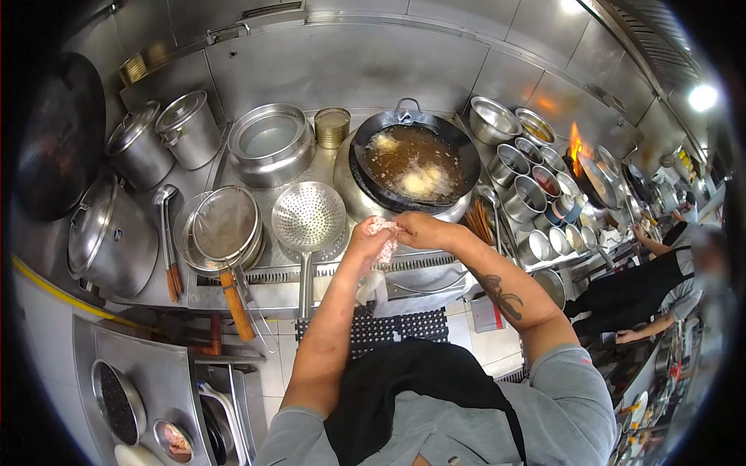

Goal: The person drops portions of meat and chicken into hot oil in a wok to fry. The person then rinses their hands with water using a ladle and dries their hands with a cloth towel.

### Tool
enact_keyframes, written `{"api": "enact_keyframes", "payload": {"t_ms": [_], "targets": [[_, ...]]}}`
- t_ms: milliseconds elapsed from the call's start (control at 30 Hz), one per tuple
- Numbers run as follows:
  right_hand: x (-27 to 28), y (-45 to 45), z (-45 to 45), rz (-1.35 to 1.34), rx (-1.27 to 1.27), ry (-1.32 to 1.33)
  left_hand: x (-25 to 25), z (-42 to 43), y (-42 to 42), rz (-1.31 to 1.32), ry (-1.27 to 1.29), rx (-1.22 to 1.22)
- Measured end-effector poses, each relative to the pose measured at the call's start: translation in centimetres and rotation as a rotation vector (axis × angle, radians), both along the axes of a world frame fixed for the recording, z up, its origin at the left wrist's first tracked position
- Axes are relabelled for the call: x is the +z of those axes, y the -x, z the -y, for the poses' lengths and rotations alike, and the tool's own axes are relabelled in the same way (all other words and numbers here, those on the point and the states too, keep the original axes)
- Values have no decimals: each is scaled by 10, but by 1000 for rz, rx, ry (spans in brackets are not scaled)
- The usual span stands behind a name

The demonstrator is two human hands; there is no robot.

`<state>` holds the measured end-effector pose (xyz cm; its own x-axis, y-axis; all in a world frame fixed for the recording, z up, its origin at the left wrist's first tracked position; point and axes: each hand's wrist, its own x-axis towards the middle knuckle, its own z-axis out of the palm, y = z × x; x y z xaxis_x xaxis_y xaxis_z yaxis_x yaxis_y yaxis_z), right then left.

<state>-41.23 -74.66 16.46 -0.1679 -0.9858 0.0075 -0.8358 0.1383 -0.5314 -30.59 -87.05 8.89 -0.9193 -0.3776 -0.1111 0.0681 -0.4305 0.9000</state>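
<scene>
Just in front of the wok, my left hand (365, 245) is closed around a pink-and-white piece of what looks like raw meat (385, 237). My right hand (420, 231) meets it from the right, its fingers pinching the upper edge of the same piece. Directly beyond both hands stands a black wok (376, 185) of bubbling brown oil. Pale battered pieces (423, 180) float near its front, and a smaller pale clump (386, 143) is at the back left. A perforated skimmer (308, 217) lies left of my left hand, handle toward me.
Wooden-handled strainers (225, 225) and ladles (165, 203) lie at left, beside lidded pots (186, 128). Behind the skimmer are a water pot (268, 147) and a tin (332, 129). Metal cups (525, 198) crowd the right. Flames (576, 140) rise farther right; a co-worker (645, 279) stands there.
</scene>
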Motion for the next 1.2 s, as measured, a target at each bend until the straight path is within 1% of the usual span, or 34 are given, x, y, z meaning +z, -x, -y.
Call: {"api": "enact_keyframes", "payload": {"t_ms": [33, 100, 133, 200, 233, 300, 367, 433, 467, 500, 533, 600, 633, 667, 700, 733, 767, 800, 833, 867, 900, 967, 1000, 1033, 1100, 1133, 1200], "targets": [[-1, -1, -1, 2, -5, 0, 3, -1, -1, 2, 0, -5], [-4, -6, -2, -144, -49, -11, 8, -2, -1, 36, 83, 8], [-8, -6, -2, -143, -51, -11, 6, -2, 0, 37, 84, 5], [-13, -7, -2, -194, -30, 73, 2, -3, 3, 14, 192, 56], [-12, -8, -3, -193, -27, 73, 0, -4, 4, 15, 192, 58], [-10, -10, -5, -162, -58, 48, -4, -7, 7, -70, 256, 138], [-16, -7, -4, -133, -67, 65, -9, -10, 9, -104, 228, 148], [-10, -11, -3, -110, -76, 85, -10, -9, 11, -103, 343, 296], [-8, -13, -4, -35, -111, 100, -9, -6, 13, -103, 344, 298], [-5, -15, -5, 40, -146, 115, -9, -2, 14, -57, 182, 293], [-5, -15, -6, 38, -146, 116, -8, 2, 15, -12, 19, 287], [-7, -16, -8, 91, -168, 246, -7, 8, 16, -14, 0, 274], [-6, -14, -9, 93, -167, 246, -7, 10, 14, -16, -20, 262], [-4, -7, -10, 263, -209, 358, -7, 15, 10, -27, -120, 247], [-1, 1, -12, 432, -248, 470, -10, 21, 7, -30, -120, 247], [5, 11, -13, 445, -211, 566, -16, 26, 6, -43, -240, 229], [9, 18, -17, 445, -216, 568, -23, 29, 5, -51, -360, 208], [16, 21, -23, 468, -342, 466, -23, 28, 5, -110, -387, 202], [22, 24, -26, 488, -466, 362, -22, 28, 4, -110, -386, 196], [12, 33, -23, 538, -504, 492, -21, 30, 3, -61, -429, 168], [16, 37, -24, 534, -507, 495, -19, 30, 3, -13, -471, 140], [23, 47, -29, 738, -575, 567, -23, 29, 3, -40, -487, 157], [27, 49, -32, 780, -559, 628, -24, 30, 2, -19, -510, 180], [29, 53, -34, 781, -560, 630, -25, 31, 1, 0, -533, 203], [35, 61, -39, 908, -650, 725, -30, 33, -2, 7, -546, 200], [38, 65, -43, 963, -618, 774, -33, 35, -2, 12, -560, 201], [48, 70, -47, 1006, -637, 772, -39, 38, -2, 7, -583, 188]]}}
